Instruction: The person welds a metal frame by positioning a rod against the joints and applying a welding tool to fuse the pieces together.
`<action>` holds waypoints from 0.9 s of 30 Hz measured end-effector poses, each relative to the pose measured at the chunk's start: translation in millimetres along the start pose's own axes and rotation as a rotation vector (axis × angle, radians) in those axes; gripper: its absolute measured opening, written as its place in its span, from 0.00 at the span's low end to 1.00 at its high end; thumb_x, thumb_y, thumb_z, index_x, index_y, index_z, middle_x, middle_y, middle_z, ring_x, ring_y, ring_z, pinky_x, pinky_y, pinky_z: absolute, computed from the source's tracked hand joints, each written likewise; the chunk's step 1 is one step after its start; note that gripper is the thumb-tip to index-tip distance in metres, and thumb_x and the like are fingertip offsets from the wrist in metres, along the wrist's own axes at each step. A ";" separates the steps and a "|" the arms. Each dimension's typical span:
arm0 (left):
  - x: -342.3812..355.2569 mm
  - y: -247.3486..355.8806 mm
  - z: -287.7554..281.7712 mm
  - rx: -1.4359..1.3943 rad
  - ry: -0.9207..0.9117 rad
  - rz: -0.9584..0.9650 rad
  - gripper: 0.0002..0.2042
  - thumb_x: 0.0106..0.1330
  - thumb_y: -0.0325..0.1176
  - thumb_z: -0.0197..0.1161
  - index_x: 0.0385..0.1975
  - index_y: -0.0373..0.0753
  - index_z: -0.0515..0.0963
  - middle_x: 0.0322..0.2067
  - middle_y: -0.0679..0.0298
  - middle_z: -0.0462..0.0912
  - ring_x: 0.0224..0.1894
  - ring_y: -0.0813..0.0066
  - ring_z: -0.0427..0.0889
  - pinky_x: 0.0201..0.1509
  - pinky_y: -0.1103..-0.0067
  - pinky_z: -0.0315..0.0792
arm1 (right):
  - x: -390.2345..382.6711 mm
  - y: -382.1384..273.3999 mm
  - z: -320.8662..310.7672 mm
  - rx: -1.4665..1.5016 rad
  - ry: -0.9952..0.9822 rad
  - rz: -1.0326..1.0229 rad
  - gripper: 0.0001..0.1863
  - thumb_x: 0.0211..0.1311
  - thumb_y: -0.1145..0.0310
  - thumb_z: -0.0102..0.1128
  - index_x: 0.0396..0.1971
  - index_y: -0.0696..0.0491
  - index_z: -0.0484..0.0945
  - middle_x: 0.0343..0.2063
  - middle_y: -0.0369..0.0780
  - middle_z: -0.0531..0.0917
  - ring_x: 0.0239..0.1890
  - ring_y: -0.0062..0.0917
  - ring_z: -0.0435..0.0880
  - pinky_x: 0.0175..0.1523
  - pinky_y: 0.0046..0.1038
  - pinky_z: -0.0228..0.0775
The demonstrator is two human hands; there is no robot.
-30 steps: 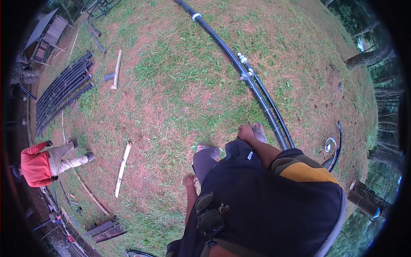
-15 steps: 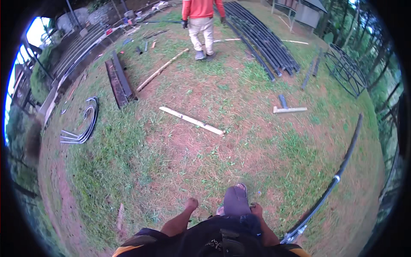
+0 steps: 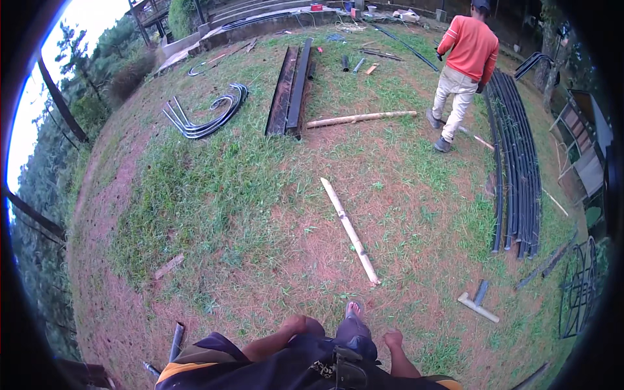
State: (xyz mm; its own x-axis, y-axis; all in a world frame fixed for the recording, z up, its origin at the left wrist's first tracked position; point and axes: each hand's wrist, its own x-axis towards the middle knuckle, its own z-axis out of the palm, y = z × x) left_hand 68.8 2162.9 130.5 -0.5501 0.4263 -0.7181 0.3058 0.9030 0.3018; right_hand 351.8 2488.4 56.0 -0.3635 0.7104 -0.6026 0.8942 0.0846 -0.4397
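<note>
Left hand (image 3: 294,324) at left leg (image 3: 315,327), right hand (image 3: 393,338) beside right leg (image 3: 353,330) (can't tell if either's spread or pressed together). Pale pole (image 3: 351,234) lies ahead on grass (image 3: 253,214), apart from both; farther, co-worker (image 3: 471,47).

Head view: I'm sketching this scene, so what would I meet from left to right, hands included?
Curved dark tubes, left hand, pale wooden pole, right hand, stack of black pipes, black metal frame.
</note>
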 end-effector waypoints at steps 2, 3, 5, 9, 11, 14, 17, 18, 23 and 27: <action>33.4 67.5 -83.2 -0.388 0.088 0.228 0.17 0.61 0.40 0.54 0.46 0.37 0.76 0.36 0.54 0.83 0.39 0.59 0.83 0.45 0.67 0.75 | 81.5 -38.2 -55.7 0.149 0.093 -0.015 0.15 0.45 0.75 0.59 0.37 0.59 0.81 0.32 0.43 0.85 0.35 0.28 0.85 0.38 0.25 0.75; 48.4 85.7 -122.6 -0.910 0.133 0.403 0.15 0.61 0.37 0.56 0.45 0.37 0.76 0.32 0.56 0.82 0.35 0.67 0.83 0.42 0.73 0.75 | 121.7 -60.0 -77.3 0.072 0.090 -0.119 0.16 0.46 0.76 0.58 0.39 0.59 0.80 0.32 0.43 0.85 0.34 0.27 0.85 0.37 0.25 0.76; 58.7 113.5 -197.6 -1.142 0.307 0.249 0.14 0.60 0.34 0.56 0.43 0.34 0.76 0.30 0.57 0.82 0.33 0.73 0.82 0.41 0.76 0.75 | 174.1 -130.9 -95.8 -0.022 0.060 -0.240 0.17 0.47 0.77 0.57 0.41 0.60 0.79 0.31 0.43 0.84 0.32 0.26 0.85 0.36 0.25 0.76; 99.5 69.2 -270.8 -0.883 0.707 0.119 0.14 0.62 0.34 0.56 0.41 0.31 0.77 0.30 0.56 0.82 0.33 0.72 0.82 0.41 0.76 0.75 | 229.3 -261.1 -82.7 -0.024 0.028 -0.255 0.20 0.47 0.76 0.56 0.44 0.59 0.78 0.33 0.44 0.84 0.35 0.28 0.84 0.40 0.27 0.76; 155.9 14.0 -246.4 -1.144 0.668 -0.055 0.13 0.61 0.32 0.56 0.39 0.30 0.78 0.30 0.56 0.83 0.31 0.72 0.83 0.40 0.76 0.76 | 269.4 -317.2 -68.0 -0.061 -0.045 -0.269 0.20 0.44 0.74 0.55 0.42 0.54 0.81 0.36 0.46 0.84 0.41 0.32 0.84 0.47 0.29 0.74; 201.6 -104.5 -180.3 -1.292 0.903 -0.326 0.11 0.60 0.31 0.55 0.37 0.33 0.79 0.30 0.55 0.83 0.29 0.71 0.82 0.35 0.78 0.76 | 245.5 -425.9 12.1 -0.305 -0.176 -0.350 0.22 0.44 0.68 0.59 0.45 0.48 0.81 0.39 0.45 0.84 0.43 0.35 0.83 0.51 0.31 0.73; 248.3 -204.0 -209.6 -1.684 0.352 -1.001 0.10 0.61 0.36 0.52 0.25 0.38 0.78 0.25 0.58 0.83 0.23 0.68 0.82 0.29 0.75 0.76 | 252.9 -508.1 46.7 -0.378 -0.191 -0.506 0.27 0.43 0.62 0.67 0.48 0.52 0.79 0.39 0.46 0.84 0.38 0.32 0.85 0.45 0.28 0.75; 244.2 -243.3 -221.1 -1.395 0.167 -0.916 0.10 0.61 0.36 0.53 0.27 0.38 0.78 0.24 0.58 0.83 0.22 0.68 0.82 0.27 0.75 0.75 | 249.0 -543.0 66.4 -0.397 -0.260 -0.391 0.27 0.43 0.60 0.68 0.48 0.51 0.79 0.42 0.46 0.83 0.42 0.33 0.83 0.49 0.29 0.75; 276.9 -290.6 -375.8 -0.794 0.186 -0.551 0.09 0.59 0.34 0.56 0.33 0.36 0.78 0.26 0.58 0.83 0.24 0.69 0.84 0.26 0.77 0.75 | 229.4 -690.9 105.0 -0.291 -0.384 -0.537 0.23 0.49 0.62 0.64 0.48 0.51 0.79 0.38 0.43 0.85 0.42 0.32 0.84 0.51 0.28 0.74; 335.8 -267.6 -533.4 -1.351 0.629 -0.487 0.10 0.61 0.32 0.56 0.39 0.35 0.75 0.28 0.58 0.83 0.28 0.69 0.84 0.26 0.78 0.74 | 265.2 -797.0 147.3 -0.150 -0.238 -0.418 0.16 0.51 0.63 0.57 0.41 0.47 0.83 0.39 0.46 0.83 0.46 0.38 0.81 0.53 0.34 0.72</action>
State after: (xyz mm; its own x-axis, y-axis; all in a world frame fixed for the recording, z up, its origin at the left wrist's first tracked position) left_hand -612.3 2093.0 143.1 -0.7137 -0.2676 -0.6473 -0.6974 0.1861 0.6921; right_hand -495.8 2506.5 148.6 -0.7323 0.4167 -0.5386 0.6810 0.4395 -0.5858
